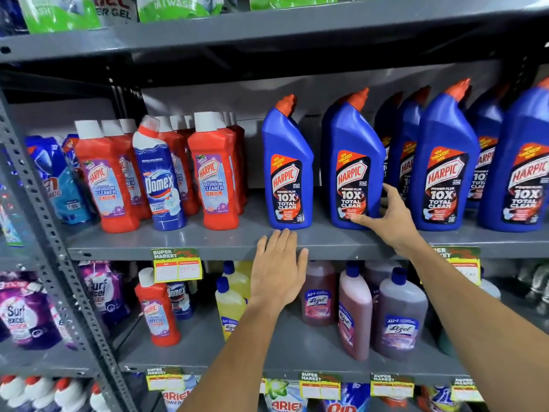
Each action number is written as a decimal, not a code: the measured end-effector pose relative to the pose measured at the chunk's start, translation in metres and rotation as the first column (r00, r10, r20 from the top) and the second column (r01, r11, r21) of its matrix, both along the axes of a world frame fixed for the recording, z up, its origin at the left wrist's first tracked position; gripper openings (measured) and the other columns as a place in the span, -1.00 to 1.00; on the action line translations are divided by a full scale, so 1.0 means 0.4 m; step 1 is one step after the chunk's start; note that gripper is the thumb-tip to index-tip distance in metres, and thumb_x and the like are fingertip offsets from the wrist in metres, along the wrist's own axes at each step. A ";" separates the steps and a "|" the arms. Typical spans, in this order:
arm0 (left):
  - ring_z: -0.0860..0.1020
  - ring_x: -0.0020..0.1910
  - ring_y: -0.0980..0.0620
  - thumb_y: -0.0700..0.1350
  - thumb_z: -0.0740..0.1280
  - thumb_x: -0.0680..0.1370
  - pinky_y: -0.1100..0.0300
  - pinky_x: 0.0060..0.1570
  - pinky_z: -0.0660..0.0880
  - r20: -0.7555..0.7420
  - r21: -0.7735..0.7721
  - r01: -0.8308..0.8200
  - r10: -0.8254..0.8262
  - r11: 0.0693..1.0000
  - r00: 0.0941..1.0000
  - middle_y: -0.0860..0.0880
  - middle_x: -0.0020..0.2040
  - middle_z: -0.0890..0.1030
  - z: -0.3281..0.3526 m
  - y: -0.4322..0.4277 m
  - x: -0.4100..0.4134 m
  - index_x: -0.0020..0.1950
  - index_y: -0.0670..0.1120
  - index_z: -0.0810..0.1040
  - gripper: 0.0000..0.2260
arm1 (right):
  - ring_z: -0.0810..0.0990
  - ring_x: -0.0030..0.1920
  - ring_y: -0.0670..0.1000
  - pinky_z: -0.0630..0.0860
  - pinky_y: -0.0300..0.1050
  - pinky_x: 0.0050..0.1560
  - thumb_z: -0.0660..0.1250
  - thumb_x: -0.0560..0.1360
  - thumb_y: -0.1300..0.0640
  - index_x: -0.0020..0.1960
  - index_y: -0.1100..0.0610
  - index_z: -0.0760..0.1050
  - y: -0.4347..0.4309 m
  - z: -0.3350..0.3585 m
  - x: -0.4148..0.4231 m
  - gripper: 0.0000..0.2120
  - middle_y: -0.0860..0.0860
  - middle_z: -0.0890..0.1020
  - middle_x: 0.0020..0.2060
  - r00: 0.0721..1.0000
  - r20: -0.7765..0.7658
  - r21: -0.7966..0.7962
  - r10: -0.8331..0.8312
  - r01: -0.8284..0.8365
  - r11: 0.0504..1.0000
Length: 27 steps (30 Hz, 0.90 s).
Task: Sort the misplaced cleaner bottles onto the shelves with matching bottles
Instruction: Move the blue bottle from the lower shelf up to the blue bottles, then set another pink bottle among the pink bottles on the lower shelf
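Note:
On the middle shelf [208, 242], a blue Harpic bottle [286, 173] stands alone. My left hand [277, 269] is flat and open, its fingertips at the shelf edge just below that bottle. A second blue Harpic bottle [353, 165] stands to the right, and my right hand [386, 215] grips its lower right side, thumb across the front. More blue Harpic bottles [445, 168] fill the right. A white-and-blue Domex bottle [159, 179] stands among red Harpic bathroom cleaners [214, 173]. One red Harpic bottle [157, 313] stands on the lower shelf beside a Domex bottle [178, 295].
Yellow Lizol bottles [231, 301] and pink and purple Lizol bottles [398, 316] stand on the lower shelf. Detergent pouches [26, 310] fill the left rack behind a perforated upright [44, 233]. Price tags [176, 264] hang on the shelf edges. A gap lies between the red and blue Harpic groups.

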State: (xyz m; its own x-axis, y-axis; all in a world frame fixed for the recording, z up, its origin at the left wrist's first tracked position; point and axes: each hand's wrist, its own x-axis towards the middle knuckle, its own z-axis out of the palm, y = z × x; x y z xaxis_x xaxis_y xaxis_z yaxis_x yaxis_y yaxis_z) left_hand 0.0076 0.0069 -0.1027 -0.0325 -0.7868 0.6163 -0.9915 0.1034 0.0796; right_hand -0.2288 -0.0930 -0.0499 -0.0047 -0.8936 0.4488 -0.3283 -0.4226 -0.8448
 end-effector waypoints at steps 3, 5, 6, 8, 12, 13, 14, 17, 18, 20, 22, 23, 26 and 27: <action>0.37 0.44 -0.07 0.10 0.05 0.64 -0.07 0.46 0.20 0.005 0.010 -0.005 0.005 1.000 1.000 -0.09 0.43 0.47 0.002 0.000 0.000 0.45 -0.13 0.39 -0.52 | 0.57 0.17 0.01 0.55 -0.02 0.18 0.61 0.38 0.16 0.53 0.02 0.24 -0.002 0.002 -0.003 -0.16 -0.09 0.53 0.10 1.000 0.008 0.012 0.006 -0.006 1.000; 0.36 0.45 -0.06 0.11 0.05 0.64 -0.06 0.47 0.19 0.005 0.014 -0.009 0.009 1.000 1.000 -0.09 0.44 0.46 0.003 -0.002 -0.001 0.45 -0.13 0.38 -0.52 | 0.55 0.18 0.00 0.54 0.01 0.23 0.59 0.40 0.16 0.54 0.02 0.22 -0.002 0.002 -0.002 -0.16 -0.07 0.52 0.15 1.000 -0.001 0.022 0.013 -0.013 1.000; 0.36 0.45 -0.06 0.11 0.04 0.64 -0.06 0.47 0.19 0.006 0.017 -0.012 0.012 1.000 1.000 -0.09 0.44 0.46 0.003 -0.002 -0.002 0.45 -0.13 0.38 -0.52 | 0.55 0.19 0.00 0.54 0.03 0.26 0.59 0.41 0.16 0.55 0.02 0.21 -0.001 0.003 0.000 -0.16 -0.06 0.52 0.18 1.000 -0.010 0.026 0.017 -0.017 1.000; 0.36 0.45 -0.07 0.11 0.04 0.64 -0.07 0.47 0.18 0.008 0.021 -0.019 0.019 1.000 1.000 -0.09 0.44 0.46 0.002 -0.002 -0.003 0.46 -0.13 0.38 -0.52 | 0.54 0.27 0.04 0.51 0.09 0.33 0.58 0.42 0.14 0.56 0.03 0.19 -0.001 0.002 0.004 -0.15 -0.01 0.53 0.27 0.999 -0.046 0.021 0.013 -0.013 1.000; 0.36 0.45 -0.07 0.10 0.03 0.64 -0.08 0.47 0.19 0.010 0.026 -0.024 0.024 0.999 1.000 -0.10 0.44 0.46 0.002 -0.001 -0.005 0.46 -0.14 0.37 -0.52 | 0.48 0.39 0.13 0.45 0.19 0.40 0.57 0.42 0.11 0.58 0.05 0.16 -0.006 0.004 0.008 -0.13 0.13 0.47 0.41 0.994 -0.105 0.012 -0.012 0.013 1.000; 0.36 0.45 -0.08 0.10 0.03 0.64 -0.08 0.47 0.19 0.011 0.027 -0.024 0.024 0.999 1.000 -0.10 0.44 0.46 0.003 -0.001 -0.005 0.46 -0.14 0.37 -0.51 | 0.49 0.38 0.12 0.46 0.17 0.39 0.58 0.42 0.11 0.58 0.04 0.17 -0.006 0.004 0.009 -0.13 0.12 0.48 0.40 0.995 -0.103 0.011 -0.014 0.015 1.000; 0.37 0.44 -0.08 0.10 0.03 0.64 -0.08 0.47 0.19 0.012 0.027 -0.023 0.023 0.999 1.000 -0.10 0.44 0.46 0.003 -0.001 -0.005 0.45 -0.14 0.38 -0.52 | 0.50 0.37 0.11 0.47 0.13 0.38 0.58 0.42 0.12 0.58 0.03 0.17 -0.005 0.004 0.009 -0.13 0.11 0.49 0.40 0.995 -0.098 0.010 -0.016 0.017 1.000; 0.37 0.44 -0.08 0.10 0.03 0.64 -0.08 0.47 0.19 0.013 0.027 -0.021 0.021 0.999 1.000 -0.10 0.43 0.47 0.003 -0.002 -0.005 0.45 -0.13 0.38 -0.52 | 0.52 0.33 0.07 0.50 0.08 0.34 0.58 0.42 0.11 0.57 0.02 0.18 -0.002 0.003 0.008 -0.14 0.09 0.51 0.39 0.996 -0.092 0.012 -0.021 0.022 1.000; 0.37 0.44 -0.08 0.10 0.03 0.64 -0.08 0.47 0.19 0.013 0.027 -0.021 0.020 0.999 1.000 -0.10 0.43 0.47 0.002 -0.002 -0.005 0.45 -0.13 0.38 -0.52 | 0.53 0.31 0.06 0.51 0.08 0.33 0.58 0.42 0.12 0.57 0.02 0.19 -0.002 0.002 0.008 -0.15 0.07 0.51 0.38 0.996 -0.088 0.013 -0.020 0.021 1.000; 0.37 0.44 -0.08 0.10 0.04 0.64 -0.08 0.46 0.19 0.009 0.022 -0.019 0.019 1.000 1.000 -0.10 0.43 0.47 0.001 -0.002 -0.005 0.44 -0.13 0.39 -0.53 | 0.53 0.27 0.01 0.51 0.07 0.33 0.57 0.43 0.13 0.57 0.02 0.18 -0.002 0.001 0.007 -0.15 0.02 0.53 0.36 0.997 -0.077 0.018 -0.012 0.014 1.000; 0.37 0.44 -0.08 0.10 0.04 0.64 -0.07 0.46 0.19 0.011 0.020 -0.021 0.021 1.000 1.000 -0.10 0.43 0.47 0.002 -0.001 -0.004 0.44 -0.13 0.39 -0.53 | 0.53 0.23 -0.03 0.51 0.01 0.30 0.56 0.43 0.14 0.58 0.01 0.17 -0.001 0.002 0.008 -0.15 -0.01 0.53 0.34 0.997 -0.071 0.022 -0.004 0.006 1.000; 0.36 0.44 -0.08 0.10 0.04 0.65 -0.07 0.46 0.19 0.014 0.021 -0.022 0.022 1.000 1.000 -0.10 0.44 0.46 0.002 -0.001 -0.004 0.45 -0.13 0.39 -0.52 | 0.52 0.23 -0.03 0.51 -0.01 0.29 0.56 0.43 0.14 0.58 0.01 0.17 -0.001 0.002 0.008 -0.15 -0.01 0.53 0.34 0.998 -0.069 0.024 -0.003 0.004 1.000; 0.36 0.45 -0.07 0.11 0.03 0.65 -0.07 0.47 0.18 0.018 0.025 -0.021 0.021 0.999 1.000 -0.10 0.45 0.45 0.002 0.000 -0.003 0.46 -0.13 0.37 -0.52 | 0.52 0.23 -0.03 0.51 0.00 0.29 0.57 0.43 0.13 0.57 0.01 0.18 0.000 0.004 0.010 -0.15 -0.01 0.53 0.34 0.997 -0.071 0.024 -0.009 0.011 1.000; 0.36 0.45 -0.07 0.10 0.03 0.65 -0.07 0.47 0.18 0.020 0.025 -0.021 0.020 0.999 1.000 -0.10 0.45 0.45 0.003 0.000 -0.003 0.46 -0.13 0.37 -0.52 | 0.52 0.23 -0.03 0.51 -0.01 0.28 0.57 0.43 0.13 0.57 0.01 0.18 0.000 0.004 0.009 -0.15 0.00 0.53 0.34 0.997 -0.077 0.020 -0.015 0.016 1.000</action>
